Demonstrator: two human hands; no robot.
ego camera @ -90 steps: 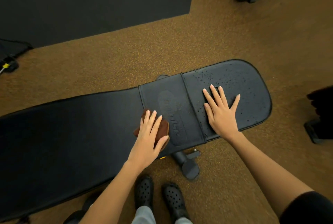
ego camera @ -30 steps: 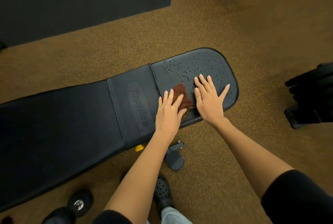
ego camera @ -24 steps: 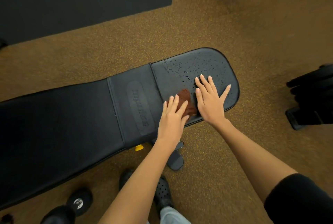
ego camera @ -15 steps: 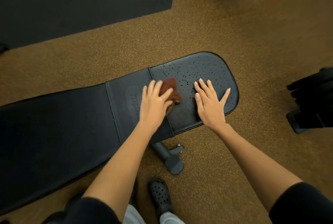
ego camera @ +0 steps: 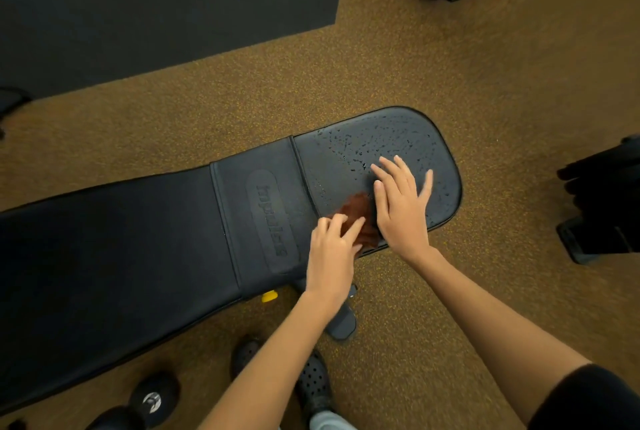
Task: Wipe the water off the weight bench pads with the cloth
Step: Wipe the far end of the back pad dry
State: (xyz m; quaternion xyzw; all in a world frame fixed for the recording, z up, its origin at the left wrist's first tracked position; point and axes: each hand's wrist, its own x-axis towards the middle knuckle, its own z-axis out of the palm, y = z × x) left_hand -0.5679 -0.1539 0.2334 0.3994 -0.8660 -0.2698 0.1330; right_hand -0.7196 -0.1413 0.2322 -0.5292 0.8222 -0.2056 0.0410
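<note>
— Left hand (ego camera: 330, 258)?
— Flat on the brown cloth (ego camera: 356, 213), fingers extended and slightly blurred, pressing it to the near edge of the seat pad (ego camera: 377, 138).
— Right hand (ego camera: 401, 208)?
— Spread, palm down on the same pad, just beside the cloth, gripping nothing.
— Water?
— Droplets (ego camera: 360, 149) scattered over the seat pad's far half.
— Elsewhere?
— Long back pad (ego camera: 114, 242) stretching left, embossed logo strip (ego camera: 272, 220) between the pads. Black perforated clog (ego camera: 311, 384) on the speckled brown floor (ego camera: 398, 59) below.
</note>
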